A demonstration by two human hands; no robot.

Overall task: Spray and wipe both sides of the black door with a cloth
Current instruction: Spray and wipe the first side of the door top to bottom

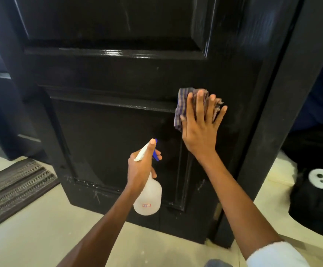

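The glossy black panelled door (118, 74) fills most of the view, standing open with its hinged edge at the right. My right hand (201, 124) lies flat with fingers spread, pressing a checked purple-grey cloth (181, 105) against the door beside the top right corner of the lower panel. My left hand (141, 166) grips the neck of a translucent white spray bottle (148, 197) with a blue trigger and nozzle, held in front of the lower panel, nozzle facing the door. Scuffs and wet streaks show near the door's bottom rail.
The black door frame (283, 112) stands at the right, with a brass hinge (217, 209) low down. A ribbed grey doormat (12, 191) lies on the pale floor at the left. A black bag with a white controller (322, 179) sits at the right.
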